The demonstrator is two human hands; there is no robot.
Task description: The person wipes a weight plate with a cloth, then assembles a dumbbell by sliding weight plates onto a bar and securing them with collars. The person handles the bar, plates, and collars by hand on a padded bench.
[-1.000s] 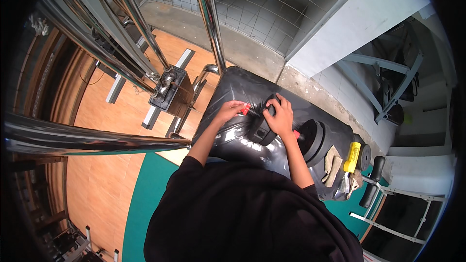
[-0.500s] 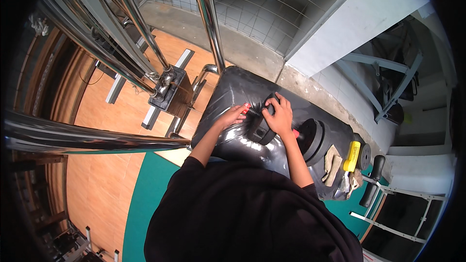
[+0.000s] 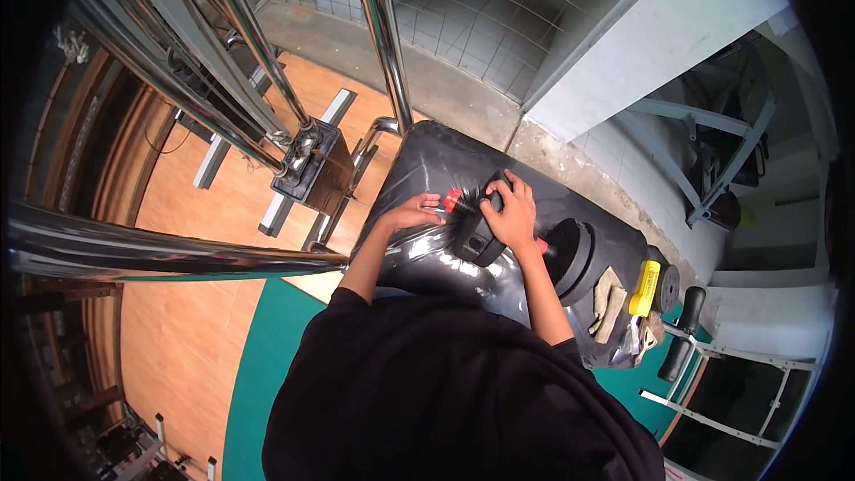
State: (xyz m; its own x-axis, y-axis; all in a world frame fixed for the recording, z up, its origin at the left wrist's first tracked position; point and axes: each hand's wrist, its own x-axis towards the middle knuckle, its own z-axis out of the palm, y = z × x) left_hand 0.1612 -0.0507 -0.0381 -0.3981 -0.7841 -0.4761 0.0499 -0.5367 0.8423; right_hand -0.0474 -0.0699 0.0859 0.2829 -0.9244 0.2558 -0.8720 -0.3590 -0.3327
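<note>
A black dumbbell lies across a shiny black padded bench (image 3: 427, 156) in front of me. On its left end, a red screw collar (image 3: 453, 201) sits on the threaded bar (image 3: 464, 205). My right hand (image 3: 511, 214) grips the black weight plates (image 3: 481, 242) from above, its fingers over their far edge. Just left of the red collar is my left hand (image 3: 417, 212), open, with thumb and fingers parted and nothing plainly held. To the right of my right wrist, a red piece (image 3: 541, 246) shows beside larger round black weight plates (image 3: 570, 254); the join is hidden behind my forearm.
Tan gloves (image 3: 608, 301), a yellow box-like item (image 3: 645, 289) and a small black plate (image 3: 667, 289) lie toward the bench's right end. Chrome posts (image 3: 178, 252) of a weight machine stand at left. A white-framed bench (image 3: 712, 410) is at lower right.
My left hand has come off the red collar and moved slightly left, its fingers loosened, so more of the collar shows. My right hand stays on the plates.
</note>
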